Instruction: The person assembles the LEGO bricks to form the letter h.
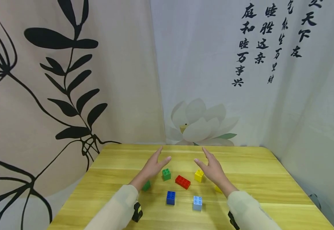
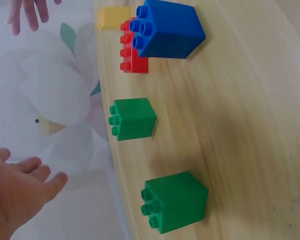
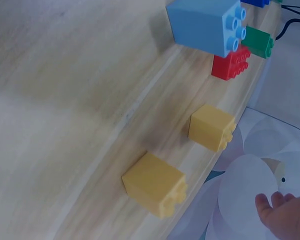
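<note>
Both hands hover above a wooden table and hold nothing. My left hand (image 1: 152,164) has its fingers extended, near a green block (image 1: 166,174) and above a second green block (image 2: 175,202) that the forearm partly covers in the head view. My right hand (image 1: 213,167) is likewise extended, beside a yellow block (image 1: 199,175); another yellow block (image 3: 154,185) is mostly behind that wrist in the head view. Between the hands lie a longer red block (image 1: 182,182), a dark blue block (image 1: 170,198) and a light blue block (image 1: 197,203). All the blocks stand apart, studs up.
The wooden table (image 1: 112,172) reaches back to a hanging cloth (image 1: 126,80) printed with plants, a lotus and characters. Another pale cloth stretch (image 1: 314,111) borders the table's right side. Each sleeve carries a dark wrist device (image 1: 137,212).
</note>
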A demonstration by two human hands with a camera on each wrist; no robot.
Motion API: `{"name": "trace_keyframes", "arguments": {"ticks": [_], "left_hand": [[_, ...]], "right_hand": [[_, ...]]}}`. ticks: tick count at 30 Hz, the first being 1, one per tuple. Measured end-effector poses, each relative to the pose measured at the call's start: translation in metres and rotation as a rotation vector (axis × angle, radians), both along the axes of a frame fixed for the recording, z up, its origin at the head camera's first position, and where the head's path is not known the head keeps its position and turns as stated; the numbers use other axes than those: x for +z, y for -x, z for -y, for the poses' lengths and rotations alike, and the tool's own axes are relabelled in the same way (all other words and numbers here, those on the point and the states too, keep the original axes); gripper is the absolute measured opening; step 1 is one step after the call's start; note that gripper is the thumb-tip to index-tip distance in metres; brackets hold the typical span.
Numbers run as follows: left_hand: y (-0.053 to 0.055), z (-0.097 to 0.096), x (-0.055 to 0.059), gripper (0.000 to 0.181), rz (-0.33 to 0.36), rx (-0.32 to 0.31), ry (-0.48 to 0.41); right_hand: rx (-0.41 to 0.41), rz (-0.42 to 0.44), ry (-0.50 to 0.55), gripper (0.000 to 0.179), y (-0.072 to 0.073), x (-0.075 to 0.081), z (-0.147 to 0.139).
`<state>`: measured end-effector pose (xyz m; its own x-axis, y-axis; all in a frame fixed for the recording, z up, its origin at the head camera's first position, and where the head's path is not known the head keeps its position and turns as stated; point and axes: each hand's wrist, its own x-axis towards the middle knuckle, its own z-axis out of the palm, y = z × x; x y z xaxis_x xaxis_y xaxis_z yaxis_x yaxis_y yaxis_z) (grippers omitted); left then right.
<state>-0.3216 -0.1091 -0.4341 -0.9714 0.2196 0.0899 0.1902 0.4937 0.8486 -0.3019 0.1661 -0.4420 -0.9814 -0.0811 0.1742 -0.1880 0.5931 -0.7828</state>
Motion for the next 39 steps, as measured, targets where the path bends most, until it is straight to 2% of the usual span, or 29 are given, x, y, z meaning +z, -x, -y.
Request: {"name": "trace_keyframes", "arguments": {"ticks": [5,9,17,29,39], "left_hand": [[-0.003,0.000,-0.004,0.088,0.048,0.002,-0.075],[-0.006,0.000,-0.007,0.087,0.059,-0.009,-0.137],[-0.010,0.000,-0.017,0.081,0.076,-0.028,-0.197],[-0.023,0.003,-0.032,0.075,0.105,-0.101,-0.175],[-0.036,0.005,-0.046,0.072,0.129,-0.117,-0.134]], "right_hand": [[0.001,0.030,0.086,0.074,-0.002,-0.005,0.002],[0.000,0.034,0.123,0.069,-0.005,-0.010,0.003],[0.000,0.050,0.185,0.060,-0.012,-0.019,0.005],[0.017,0.119,0.288,0.046,-0.025,-0.036,0.005],[0.066,0.148,0.287,0.045,-0.036,-0.046,-0.001]]}}
